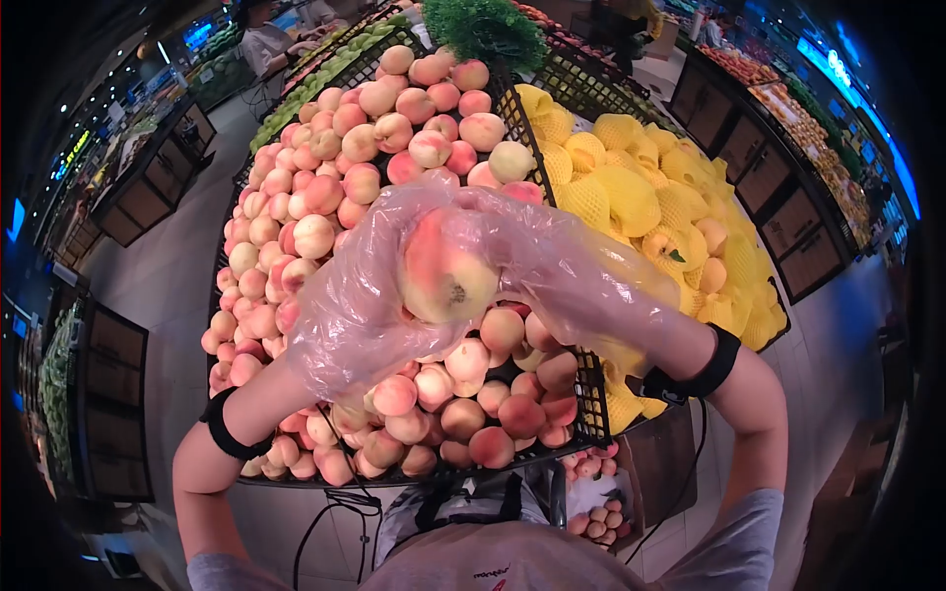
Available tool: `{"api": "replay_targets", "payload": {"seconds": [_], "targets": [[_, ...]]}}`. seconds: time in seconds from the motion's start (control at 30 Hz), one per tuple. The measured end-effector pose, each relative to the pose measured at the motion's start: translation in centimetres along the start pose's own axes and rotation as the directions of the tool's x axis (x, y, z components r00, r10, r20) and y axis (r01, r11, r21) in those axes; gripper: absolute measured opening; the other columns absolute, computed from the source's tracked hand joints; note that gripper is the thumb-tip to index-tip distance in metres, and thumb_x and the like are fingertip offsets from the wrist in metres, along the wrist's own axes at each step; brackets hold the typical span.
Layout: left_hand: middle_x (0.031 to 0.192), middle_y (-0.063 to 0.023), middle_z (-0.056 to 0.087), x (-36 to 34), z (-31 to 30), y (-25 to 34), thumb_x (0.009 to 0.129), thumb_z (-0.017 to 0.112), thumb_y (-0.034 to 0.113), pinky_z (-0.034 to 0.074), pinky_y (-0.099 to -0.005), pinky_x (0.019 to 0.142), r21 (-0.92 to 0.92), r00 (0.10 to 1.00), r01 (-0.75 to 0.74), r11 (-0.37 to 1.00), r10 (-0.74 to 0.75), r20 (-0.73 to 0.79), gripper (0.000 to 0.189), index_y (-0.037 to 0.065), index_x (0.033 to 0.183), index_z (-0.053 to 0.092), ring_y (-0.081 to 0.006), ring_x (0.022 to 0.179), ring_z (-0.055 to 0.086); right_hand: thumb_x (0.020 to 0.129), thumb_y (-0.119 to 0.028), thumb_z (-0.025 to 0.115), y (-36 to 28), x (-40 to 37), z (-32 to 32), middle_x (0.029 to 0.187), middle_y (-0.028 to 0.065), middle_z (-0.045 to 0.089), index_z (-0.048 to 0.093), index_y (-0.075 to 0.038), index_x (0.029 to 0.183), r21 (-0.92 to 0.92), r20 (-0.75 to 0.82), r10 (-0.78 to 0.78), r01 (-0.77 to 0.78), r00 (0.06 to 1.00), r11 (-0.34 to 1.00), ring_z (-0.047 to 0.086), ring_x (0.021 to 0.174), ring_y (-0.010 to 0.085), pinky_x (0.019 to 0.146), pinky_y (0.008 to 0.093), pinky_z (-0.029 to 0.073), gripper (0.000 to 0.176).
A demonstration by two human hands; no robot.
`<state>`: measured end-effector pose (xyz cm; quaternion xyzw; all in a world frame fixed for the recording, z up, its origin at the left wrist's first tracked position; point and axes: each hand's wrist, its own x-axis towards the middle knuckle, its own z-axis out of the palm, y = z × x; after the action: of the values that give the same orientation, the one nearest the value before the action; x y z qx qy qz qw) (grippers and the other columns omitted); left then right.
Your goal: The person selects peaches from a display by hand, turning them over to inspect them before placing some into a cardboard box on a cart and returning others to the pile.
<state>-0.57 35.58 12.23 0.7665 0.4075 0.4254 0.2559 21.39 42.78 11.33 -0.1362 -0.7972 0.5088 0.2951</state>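
Note:
A peach (pixel 448 271) with a red blush and a dark blemish on its pale lower side is held up between my two hands, above a heap of loose peaches (pixel 313 236). My left hand (pixel 370 291), in a clear plastic glove, curls around the peach's left side. On the other side my right hand (pixel 537 251), gloved the same way, presses its fingers against the fruit. Some fingertips are hidden by the peach and the crinkled plastic.
Right of a black plastic divider (pixel 594 389) lie fruits in yellow foam nets (pixel 631 197). Green plastic foliage (pixel 483 34) stands at the back. Below the stand's front edge is a box of more peaches (pixel 603 522). Other displays and a person (pixel 264 44) are farther off.

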Motion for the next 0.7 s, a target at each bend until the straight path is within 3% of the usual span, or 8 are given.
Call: {"api": "replay_targets", "payload": {"seconds": [0.07, 0.13, 0.23, 0.37, 0.47, 0.57, 0.63, 0.7], "targets": [[0.13, -0.013, 0.055, -0.3, 0.7, -0.3, 0.074, 0.085, 0.026, 0.046, -0.0388, 0.1, 0.007, 0.998, 0.066, 0.998, -0.066, 0.024, 0.082, 0.007, 0.142, 0.042, -0.0262, 0.119, 0.057, 0.103, -0.024, 0.056, -0.9, -1.0, -0.1, 0.145, 0.0127, 0.049, 0.038, -0.001, 0.15, 0.041, -0.011, 0.018, -0.018, 1.0, 0.999, 0.055, 0.128, 0.0213, 0.107, 0.0351, 0.048, 0.055], [0.129, -0.013, 0.056, 0.4, 1.3, 0.1, 0.074, 0.086, 0.027, 0.047, -0.0394, 0.099, 0.027, 0.998, -0.016, 0.999, 0.015, 0.056, 0.082, 0.007, 0.141, 0.043, -0.0265, 0.117, 0.058, 0.106, -0.028, 0.052, -4.3, -2.4, 0.7, 0.144, 0.0137, 0.05, 0.04, -0.001, 0.149, 0.535, -0.021, 0.324, -0.264, 0.946, 0.803, 0.056, 0.127, 0.0215, 0.105, 0.0359, 0.049, 0.052], [0.133, -0.0121, 0.054, 0.4, 1.3, 1.0, 0.073, 0.086, 0.016, 0.045, -0.0381, 0.104, 0.114, 0.985, -0.07, 0.991, 0.051, 0.166, 0.084, 0.005, 0.143, 0.041, -0.0244, 0.12, 0.056, 0.104, -0.037, 0.054, -4.3, -4.0, 1.3, 0.134, 0.0111, 0.057, 0.049, -0.004, 0.143, 0.487, -0.141, 0.306, -0.203, 0.942, 0.849, 0.062, 0.115, 0.0203, 0.095, 0.0351, 0.054, 0.051], [0.133, -0.0127, 0.054, 1.3, 2.5, 2.7, 0.07, 0.089, 0.013, 0.046, -0.0358, 0.103, 0.006, 0.978, -0.005, 1.0, 0.004, 0.211, 0.085, 0.003, 0.141, 0.043, -0.0237, 0.119, 0.056, 0.108, -0.039, 0.042, -5.3, -6.0, 2.4, 0.141, 0.016, 0.052, 0.04, 0.0, 0.148, 0.429, -0.223, 0.362, -0.242, 0.905, 0.87, 0.057, 0.126, 0.0231, 0.107, 0.0395, 0.048, 0.056], [0.135, -0.0133, 0.053, 0.6, 4.2, 0.8, 0.069, 0.091, 0.014, 0.048, -0.037, 0.103, -0.023, 0.968, -0.213, 0.977, 0.215, 0.131, 0.087, 0.002, 0.14, 0.044, -0.0236, 0.121, 0.056, 0.108, -0.041, 0.042, -4.9, -8.1, 3.4, 0.142, 0.0154, 0.052, 0.04, 0.0, 0.149, 0.309, -0.33, 0.291, -0.188, 0.898, 0.932, 0.055, 0.129, 0.0236, 0.109, 0.0396, 0.046, 0.058], [0.132, -0.0148, 0.056, 0.7, 5.0, 0.4, 0.073, 0.089, 0.02, 0.046, -0.038, 0.105, -0.083, 0.939, -0.233, 0.969, 0.246, 0.239, 0.085, 0.003, 0.142, 0.044, -0.0269, 0.122, 0.056, 0.107, -0.039, 0.044, -5.8, -10.2, 4.8, 0.139, 0.0136, 0.053, 0.042, -0.001, 0.147, 0.18, -0.443, 0.245, -0.183, 0.862, 0.967, 0.056, 0.125, 0.0225, 0.105, 0.0375, 0.048, 0.056], [0.13, -0.012, 0.057, 0.3, 6.6, 1.1, 0.075, 0.087, 0.019, 0.046, -0.0368, 0.104, -0.372, 0.934, -0.109, 0.922, 0.223, 0.28, 0.081, 0.002, 0.142, 0.044, -0.0251, 0.119, 0.058, 0.108, -0.036, 0.044, -6.9, -11.4, 6.1, 0.131, 0.0105, 0.058, 0.047, -0.003, 0.144, 0.477, -0.524, 0.422, -0.156, 0.739, 0.865, 0.063, 0.111, 0.0195, 0.094, 0.0336, 0.054, 0.049], [0.13, -0.0099, 0.057, 0.0, 7.6, 2.2, 0.078, 0.085, 0.016, 0.047, -0.0359, 0.103, -0.534, 0.91, 0.073, 0.842, 0.163, 0.381, 0.078, 0.002, 0.142, 0.044, -0.0229, 0.117, 0.058, 0.108, -0.035, 0.044, -7.4, -13.6, 6.8, 0.129, 0.0105, 0.059, 0.048, -0.003, 0.143, 0.401, -0.571, 0.429, -0.218, 0.7, 0.89, 0.064, 0.107, 0.0181, 0.089, 0.0322, 0.055, 0.048]]}}
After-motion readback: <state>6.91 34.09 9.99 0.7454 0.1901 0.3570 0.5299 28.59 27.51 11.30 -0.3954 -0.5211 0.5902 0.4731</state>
